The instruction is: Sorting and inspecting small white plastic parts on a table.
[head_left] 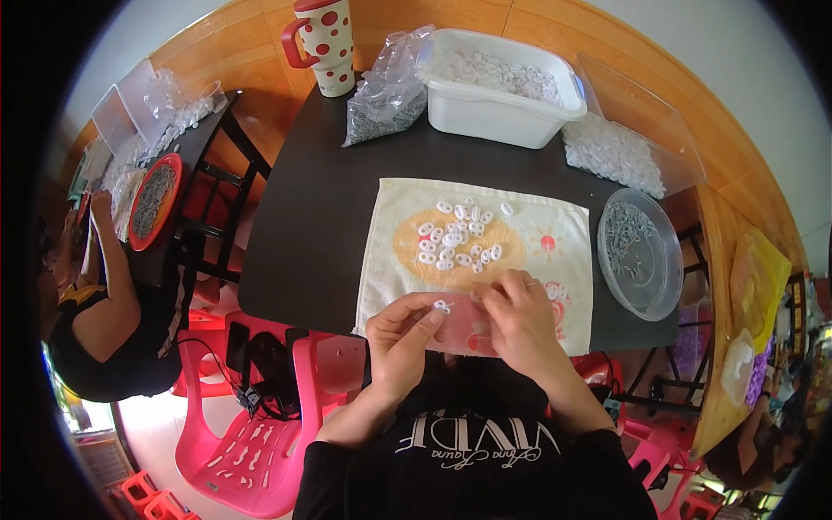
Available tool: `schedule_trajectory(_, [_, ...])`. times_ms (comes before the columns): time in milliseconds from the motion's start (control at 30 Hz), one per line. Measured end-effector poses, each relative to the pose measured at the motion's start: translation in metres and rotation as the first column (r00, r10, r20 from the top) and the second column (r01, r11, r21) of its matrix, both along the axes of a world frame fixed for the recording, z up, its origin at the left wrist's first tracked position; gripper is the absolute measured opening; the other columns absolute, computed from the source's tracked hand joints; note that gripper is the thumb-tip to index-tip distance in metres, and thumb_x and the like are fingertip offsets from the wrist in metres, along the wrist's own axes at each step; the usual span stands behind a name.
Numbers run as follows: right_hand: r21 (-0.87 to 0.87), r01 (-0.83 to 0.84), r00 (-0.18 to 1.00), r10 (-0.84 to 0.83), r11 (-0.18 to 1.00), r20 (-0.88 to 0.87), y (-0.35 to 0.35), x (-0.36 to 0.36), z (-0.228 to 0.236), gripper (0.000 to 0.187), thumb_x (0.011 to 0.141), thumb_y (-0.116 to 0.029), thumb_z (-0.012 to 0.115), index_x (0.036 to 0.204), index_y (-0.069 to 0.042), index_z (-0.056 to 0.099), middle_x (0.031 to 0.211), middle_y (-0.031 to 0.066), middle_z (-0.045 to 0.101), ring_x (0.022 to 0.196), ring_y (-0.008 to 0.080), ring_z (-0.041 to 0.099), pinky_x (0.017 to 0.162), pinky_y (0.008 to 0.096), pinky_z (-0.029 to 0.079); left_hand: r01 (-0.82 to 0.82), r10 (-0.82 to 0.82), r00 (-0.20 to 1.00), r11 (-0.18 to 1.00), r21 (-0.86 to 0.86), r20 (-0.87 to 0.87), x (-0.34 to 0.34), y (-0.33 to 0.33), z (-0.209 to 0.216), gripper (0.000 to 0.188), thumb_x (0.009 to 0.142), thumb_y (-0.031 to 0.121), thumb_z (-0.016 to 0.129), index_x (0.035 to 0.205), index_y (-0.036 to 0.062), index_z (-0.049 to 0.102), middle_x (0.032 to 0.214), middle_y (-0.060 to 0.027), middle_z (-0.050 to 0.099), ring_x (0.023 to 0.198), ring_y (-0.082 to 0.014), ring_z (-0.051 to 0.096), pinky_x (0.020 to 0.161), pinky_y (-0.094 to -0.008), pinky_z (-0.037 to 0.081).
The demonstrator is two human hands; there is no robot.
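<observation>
soft terry cloth towel point(555, 260) on a matt black table point(321, 225), glossy white plastic pieces point(455, 238).

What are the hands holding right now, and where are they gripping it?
The left hand and right hand pinch one small white plastic ring piece between their fingertips, at its ends, above the cream towel.

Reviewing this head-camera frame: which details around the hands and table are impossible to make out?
- Small white piece between the left hand and right hand: too small to tell its shape; fingers cover part of it.
- Grey bits in the clear round dish: too small to identify.
- White tub contents: blurred pale pieces.
- Cloth's near edge: hidden under both hands.
- Person at left: cut by the fisheye rim.
</observation>
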State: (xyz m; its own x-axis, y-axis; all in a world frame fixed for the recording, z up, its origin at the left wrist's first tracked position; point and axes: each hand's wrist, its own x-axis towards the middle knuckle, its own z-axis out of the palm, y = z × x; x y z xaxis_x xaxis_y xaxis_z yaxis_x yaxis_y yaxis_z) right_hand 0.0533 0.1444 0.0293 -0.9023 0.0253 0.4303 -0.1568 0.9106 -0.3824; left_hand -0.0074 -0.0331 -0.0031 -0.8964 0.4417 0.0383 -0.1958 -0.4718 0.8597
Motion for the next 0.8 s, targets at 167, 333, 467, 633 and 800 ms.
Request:
schedule_trajectory(167, [0.052, -0.014, 0.996, 0.009, 0.999, 0.086, 0.0, 0.001, -0.007, 0.033, 0.067, 0.001, 0.069, 0.1, -0.002, 0.064, 0.087, 0.0106, 0.055, 0.082, 0.0319, 0.059, 0.068, 0.0418, 0.047, 0.028, -0.032, 0.996, 0.998, 0.051, 0.077, -0.001, 0.003, 0.008, 0.02, 0.092, -0.008, 0.06, 0.111, -0.007, 0.066, 0.09, -0.0103, 0.069, 0.075, -0.0145, 0.064, 0.065, -0.0251, 0.051])
schedule_trajectory(333, [-0.01, -0.084, 0.996, 0.084, 0.996, 0.021, 0.006, 0.007, -0.011, 0.031, 0.069, 0.001, 0.068, 0.099, -0.001, 0.064, 0.085, 0.0118, 0.056, 0.078, 0.033, 0.059, 0.065, 0.0412, 0.048, 0.117, -0.122, 0.989, 0.991, 0.059, 0.082, -0.001, 0.009, 0.001, 0.02, 0.092, -0.007, 0.061, 0.11, -0.007, 0.066, 0.09, -0.0097, 0.069, 0.074, -0.0137, 0.063, 0.066, -0.0245, 0.05])
schedule_trajectory(467, [-0.181, -0.113, 0.991, 0.098, 0.977, -0.092, 0.014, 0.013, -0.014, 0.025, 0.077, 0.005, 0.067, 0.102, 0.002, 0.066, 0.087, 0.0118, 0.065, 0.076, 0.0288, 0.065, 0.064, 0.0339, 0.051, 0.164, -0.17, 0.983, 0.983, 0.082, 0.076, 0.0, 0.017, 0.002, 0.019, 0.094, -0.005, 0.06, 0.111, -0.0042, 0.067, 0.091, -0.0079, 0.07, 0.075, -0.0095, 0.063, 0.067, -0.0223, 0.051])
schedule_trajectory(633, [-0.946, 0.043, 0.997, 0.052, 0.32, 0.063, 0.021, 0.027, -0.006, 0.019, 0.093, 0.003, 0.063, 0.112, 0.004, 0.068, 0.096, 0.0067, 0.071, 0.084, 0.0107, 0.067, 0.076, 0.0232, 0.053, 0.195, -0.2, 0.977, 0.979, 0.058, 0.08, 0.006, 0.025, 0.006, 0.019, 0.091, -0.008, 0.061, 0.11, -0.0069, 0.067, 0.091, -0.0105, 0.07, 0.075, -0.0133, 0.064, 0.065, -0.0243, 0.051])
schedule_trajectory(800, [-0.966, 0.027, 0.999, -0.029, 0.258, 0.02, 0.015, 0.031, -0.003, 0.018, 0.091, 0.003, 0.064, 0.108, 0.004, 0.068, 0.094, 0.0095, 0.071, 0.078, 0.0133, 0.067, 0.069, 0.0243, 0.052, 0.21, -0.213, 0.975, 0.976, 0.05, 0.059, 0.014, 0.036, 0.009, 0.02, 0.091, -0.009, 0.061, 0.109, -0.0065, 0.067, 0.092, -0.0106, 0.071, 0.079, -0.0133, 0.066, 0.066, -0.0239, 0.053])
